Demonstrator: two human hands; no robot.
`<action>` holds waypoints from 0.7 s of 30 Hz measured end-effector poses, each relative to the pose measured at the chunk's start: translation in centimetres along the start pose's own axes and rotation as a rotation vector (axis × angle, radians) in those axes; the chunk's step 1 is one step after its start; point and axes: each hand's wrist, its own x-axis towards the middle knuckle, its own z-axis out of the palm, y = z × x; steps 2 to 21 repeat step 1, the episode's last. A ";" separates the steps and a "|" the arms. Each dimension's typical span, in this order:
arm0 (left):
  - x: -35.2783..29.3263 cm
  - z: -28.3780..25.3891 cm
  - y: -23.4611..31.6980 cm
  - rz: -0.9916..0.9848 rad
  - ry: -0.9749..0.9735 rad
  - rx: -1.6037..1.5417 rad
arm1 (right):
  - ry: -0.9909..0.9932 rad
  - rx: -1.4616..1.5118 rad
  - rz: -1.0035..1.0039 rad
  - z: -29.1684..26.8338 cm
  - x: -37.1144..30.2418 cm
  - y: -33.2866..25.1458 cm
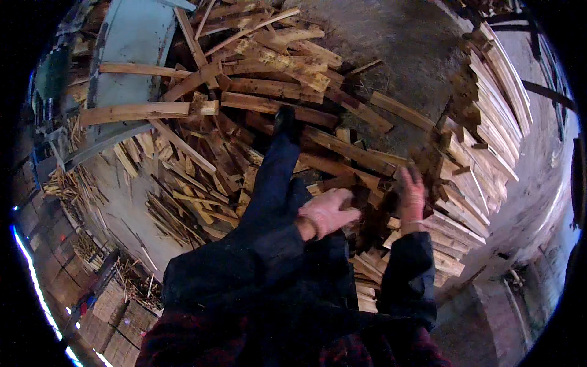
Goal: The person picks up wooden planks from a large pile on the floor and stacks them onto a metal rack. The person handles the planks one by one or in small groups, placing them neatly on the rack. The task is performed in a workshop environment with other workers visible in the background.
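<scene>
My left hand (329, 212), in a pinkish work glove, hangs just above my lap. Its thumb stands apart from the fingers, and no object shows in it. To its right, my right hand (412, 197), in a similar glove, points away from me with its fingers stretched out and slightly blurred. It looks empty. Beside it on the right runs a stack of pale wooden boards (465, 202). Beyond both hands lies a jumbled heap of rough wooden slats (354, 153), some with bark edges. A dark gap full of shadow separates the two hands.
My outstretched leg (272, 171) reaches into the heap. A pale blue metal panel (131, 46) stands at the far left, with several slats (134, 112) across it. Thin offcuts (174, 214) lie left of my leg. Bundled wood (107, 306) is at the lower left.
</scene>
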 end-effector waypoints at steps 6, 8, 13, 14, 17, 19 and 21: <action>0.0 -1.2 -2.3 -0.060 -0.032 -0.008 | -0.110 -0.218 -0.005 2.9 -0.7 0.2; 0.0 -1.2 -2.3 -0.060 -0.032 -0.008 | -0.110 -0.218 -0.005 2.9 -0.7 0.2; 0.0 -1.2 -2.3 -0.060 -0.032 -0.008 | -0.110 -0.218 -0.005 2.9 -0.7 0.2; 0.0 -1.2 -2.3 -0.060 -0.032 -0.008 | -0.110 -0.218 -0.005 2.9 -0.7 0.2; 0.0 -1.2 -2.3 -0.060 -0.032 -0.008 | -0.110 -0.218 -0.005 2.9 -0.7 0.2; 0.0 -1.2 -2.3 -0.060 -0.032 -0.008 | -0.110 -0.218 -0.005 2.9 -0.7 0.2; 0.0 -1.2 -2.3 -0.060 -0.032 -0.008 | -0.110 -0.218 -0.005 2.9 -0.7 0.2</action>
